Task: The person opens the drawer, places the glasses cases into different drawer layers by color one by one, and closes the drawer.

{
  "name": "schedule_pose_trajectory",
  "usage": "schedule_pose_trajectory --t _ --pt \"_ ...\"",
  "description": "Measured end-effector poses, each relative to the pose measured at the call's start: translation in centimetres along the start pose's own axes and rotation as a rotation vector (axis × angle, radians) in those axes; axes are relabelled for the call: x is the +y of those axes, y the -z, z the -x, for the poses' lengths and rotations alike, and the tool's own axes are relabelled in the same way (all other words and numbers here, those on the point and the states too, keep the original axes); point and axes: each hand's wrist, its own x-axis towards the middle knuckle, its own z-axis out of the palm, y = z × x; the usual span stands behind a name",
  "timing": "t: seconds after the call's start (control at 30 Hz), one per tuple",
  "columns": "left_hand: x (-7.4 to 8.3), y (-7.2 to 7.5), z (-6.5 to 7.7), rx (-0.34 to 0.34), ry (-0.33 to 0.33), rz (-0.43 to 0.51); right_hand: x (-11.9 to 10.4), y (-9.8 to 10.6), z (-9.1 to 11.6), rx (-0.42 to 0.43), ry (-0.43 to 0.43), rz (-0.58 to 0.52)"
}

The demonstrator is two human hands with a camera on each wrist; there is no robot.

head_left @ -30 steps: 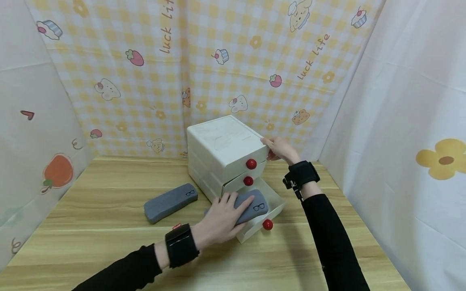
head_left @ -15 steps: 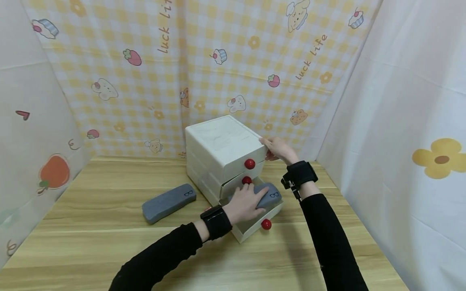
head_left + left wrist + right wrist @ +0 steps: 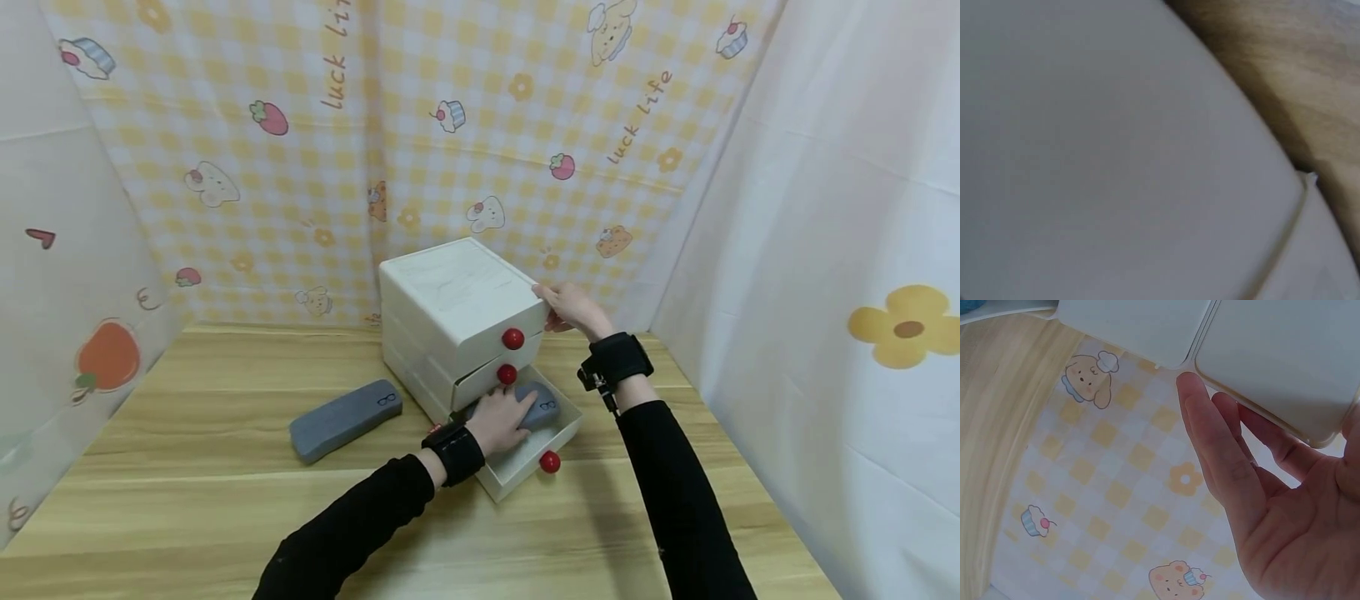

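My left hand (image 3: 497, 421) holds a grey glasses case (image 3: 542, 406) inside the pulled-out bottom drawer (image 3: 517, 479) of a small white drawer cabinet (image 3: 461, 283). One finger lies along the top of the case, beside its printed glasses mark. The hand and the upper drawers hide part of the case. My right hand (image 3: 573, 308) holds the upper right edge of the cabinet; in the right wrist view its fingers (image 3: 1222, 444) lie along the cabinet's wall. A pale surface fills most of the left wrist view, and the left hand does not show there.
A second grey glasses case (image 3: 345, 421) lies on the wooden table (image 3: 187, 500), left of the cabinet. Each drawer bears a red knob (image 3: 550, 462). The middle drawer (image 3: 480, 383) sits slightly ajar. A checked curtain (image 3: 315, 167) hangs close behind, with white cloth at both sides.
My left hand has carried the glasses case rightward over the bottom drawer and lowered it inside. The right hand has kept its hold on the cabinet. The head view has shifted slightly.
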Motion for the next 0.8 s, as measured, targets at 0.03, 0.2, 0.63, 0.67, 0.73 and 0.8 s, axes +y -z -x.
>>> schedule_pose_trajectory --t 0.03,0.2,0.63,0.67,0.73,0.8 --pt "-0.2 -0.2 -0.1 0.004 0.000 0.000 0.0 0.0 0.0 -0.002 0.002 -0.003" --pt "-1.0 -1.4 -0.6 0.053 -0.002 0.027 -0.1 0.0 -0.1 -0.009 0.011 -0.009" --pt "-0.4 -1.0 0.1 0.148 0.067 -0.178 -0.1 0.0 0.0 -0.008 -0.009 -0.013" --pt "-0.3 -1.1 0.1 0.165 0.075 -0.215 -0.1 0.0 0.0 -0.011 -0.007 -0.011" --pt "-0.1 -1.3 0.1 0.193 0.093 -0.265 0.0 0.0 0.0 -0.018 -0.005 -0.007" --pt "0.1 -1.4 0.1 0.205 0.109 -0.291 0.1 0.0 0.1 -0.025 -0.001 -0.005"
